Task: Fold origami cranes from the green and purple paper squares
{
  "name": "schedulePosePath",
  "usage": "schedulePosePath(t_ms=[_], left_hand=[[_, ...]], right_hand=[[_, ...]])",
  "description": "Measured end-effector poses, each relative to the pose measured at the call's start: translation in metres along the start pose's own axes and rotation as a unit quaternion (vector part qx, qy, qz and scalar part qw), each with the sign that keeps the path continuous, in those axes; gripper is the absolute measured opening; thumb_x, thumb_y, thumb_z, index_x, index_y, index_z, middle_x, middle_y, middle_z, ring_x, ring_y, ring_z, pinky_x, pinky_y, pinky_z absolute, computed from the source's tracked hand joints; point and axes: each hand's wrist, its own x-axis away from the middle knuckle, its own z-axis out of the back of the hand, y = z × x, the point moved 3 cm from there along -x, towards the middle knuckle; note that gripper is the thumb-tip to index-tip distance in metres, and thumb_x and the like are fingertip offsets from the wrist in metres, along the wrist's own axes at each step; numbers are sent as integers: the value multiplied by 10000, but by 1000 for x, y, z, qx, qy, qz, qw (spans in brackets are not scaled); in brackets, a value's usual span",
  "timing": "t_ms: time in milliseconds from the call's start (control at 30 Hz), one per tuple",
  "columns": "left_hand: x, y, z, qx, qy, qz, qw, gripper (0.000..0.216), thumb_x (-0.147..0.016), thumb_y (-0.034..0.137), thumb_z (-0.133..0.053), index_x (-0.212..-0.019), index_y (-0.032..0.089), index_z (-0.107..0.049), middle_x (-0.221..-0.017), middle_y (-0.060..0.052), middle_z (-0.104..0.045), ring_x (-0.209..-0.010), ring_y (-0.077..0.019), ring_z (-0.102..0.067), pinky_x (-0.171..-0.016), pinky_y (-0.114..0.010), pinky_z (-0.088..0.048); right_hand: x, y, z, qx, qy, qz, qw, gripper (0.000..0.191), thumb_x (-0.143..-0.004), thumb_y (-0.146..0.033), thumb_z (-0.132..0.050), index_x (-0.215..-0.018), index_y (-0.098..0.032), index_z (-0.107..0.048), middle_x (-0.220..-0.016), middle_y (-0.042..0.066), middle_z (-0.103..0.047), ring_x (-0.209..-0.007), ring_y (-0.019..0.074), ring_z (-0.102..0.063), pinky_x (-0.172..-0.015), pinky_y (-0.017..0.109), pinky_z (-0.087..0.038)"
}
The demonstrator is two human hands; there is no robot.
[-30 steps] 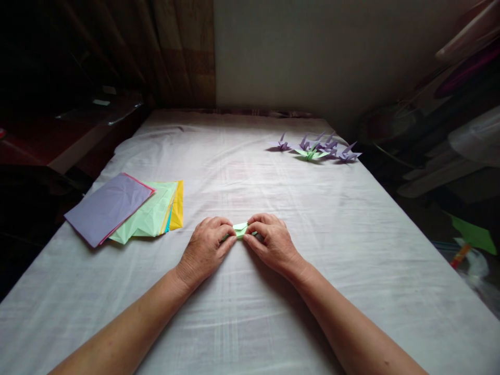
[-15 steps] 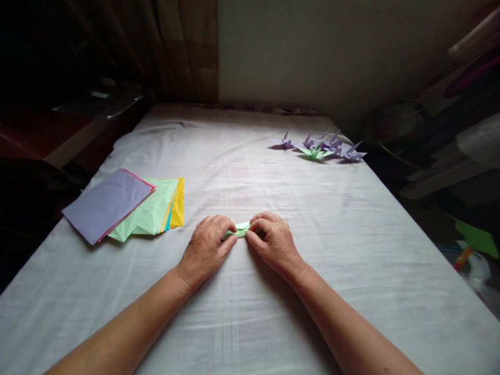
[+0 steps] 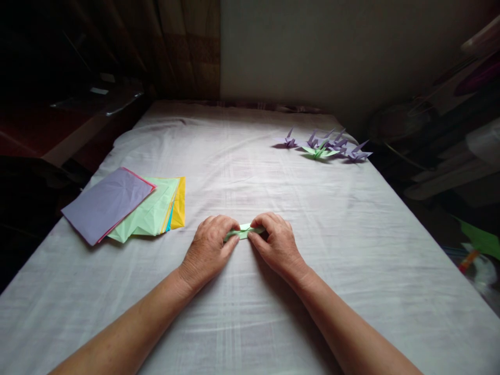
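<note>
Forearms (image 3: pixel 156 304) reach in over a pale, softly creased cloth (image 3: pixel 234 323), wrists low. The left hand (image 3: pixel 207 242) and the right hand (image 3: pixel 278 242) each pinch one end of a folded green paper (image 3: pixel 244 234) between thumb and fingers, with its middle bare between them, at the centre of the cloth. It looks light, thin and crisp along its layered creases; it should bend easily, slip little and crumple if squeezed, so the folded edges near each end seem the best hold.

Farther off, left of the hands, flat sheets overlap: a smooth purple sheet (image 3: pixel 109 205) uppermost, a pink edge under it, then creased pale green sheets (image 3: pixel 144 213) and a yellow sheet (image 3: pixel 179 203).

At the far right, a green paper crane (image 3: pixel 319 152) spreads pointed wings before sharp-angled purple paper cranes (image 3: pixel 289 141); beyond stand a hanging curtain (image 3: pixel 189 52) and a plain, dim wall (image 3: pixel 297 57)
</note>
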Motion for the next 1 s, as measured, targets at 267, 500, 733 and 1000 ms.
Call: schedulePosePath(t_ms=[267, 500, 733, 1000], left_hand=[[-3, 3, -5, -42, 17, 12, 999, 62, -885, 265, -605, -903, 224, -562, -903, -20, -632, -884, -214, -548, -810, -359, -420], [-1, 0, -4, -19, 11, 9, 1000, 80, -873, 173, -566, -933, 225, -558, -931, -26, -640, -898, -212, -559, -830, -369, -433], [0, -7, 3, 28, 5, -23, 999, 130, -868, 146, -520, -950, 225, -583, -938, -31, -661, -904, -204, -593, -844, -364, -475], [5, -1, 3, -39, -1, -83, 996, 128, -892, 243, -596, -991, 257, -675, -1083, -34, -667, -980, -218, -597, -897, -390, -454]], right_hand=[[1, 0, -2, 0, 7, 4, 1000, 85, -805, -230, -667, -814, -231, -583, -851, 9, -643, -842, 205, -563, -753, 339, -349], [0, 5, 2, -46, -18, 12, 999, 87, -802, -170, -662, -791, -231, -601, -855, 10, -652, -852, 204, -576, -771, 339, -393], [-4, 14, 9, -113, -32, 52, 992, 126, -825, -119, -606, -758, -224, -622, -862, 21, -668, -817, 178, -588, -771, 317, -457], [2, 13, 6, -76, -2, 91, 993, 163, -828, -96, -594, -821, -238, -672, -964, 30, -683, -924, 190, -606, -842, 340, -456]])
